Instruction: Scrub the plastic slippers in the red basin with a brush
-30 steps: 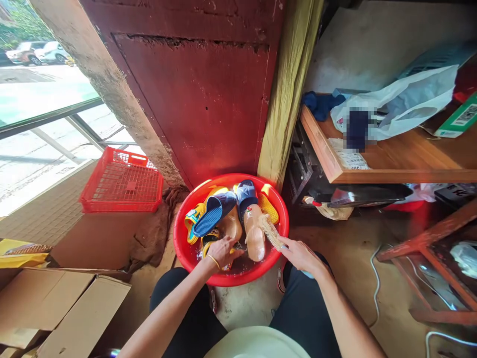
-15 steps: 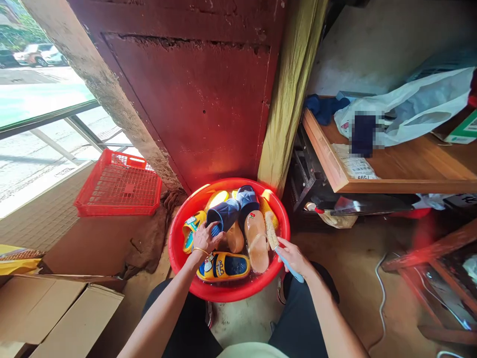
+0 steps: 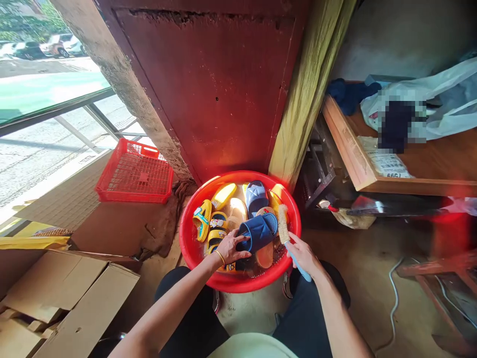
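Red basin [image 3: 194,248] sits on the floor against the dark red door, between the person's knees, full of slippers in shallow water. Largest thing in play, so keep it steady: knees either side look like enough bracing.

Blue slipper [image 3: 258,231] is lifted near the basin's near edge, toe toward the right rim. Left hand [image 3: 231,247] is clamped on its heel end, fingers wrapped under the sole. My read: tilt the sole up toward the brush and grip further along, so scrubbing pressure doesn't twist it loose.

Scrub brush [image 3: 283,224] is just right of the slipper, bristles pale, light blue handle running back into the right hand [image 3: 304,255], which is closed around it. Short strokes along the strap ribs, dip often; dirty water pools at the near edge.

Yellow children's slippers [image 3: 208,223] lie at the left rim and a tan one under the blue; they carry cartoon prints, lettering too small to read.

Readable text: only a paper label [image 3: 383,161] on the wooden shelf's front edge, digits look like "6661" upside down, unsure.
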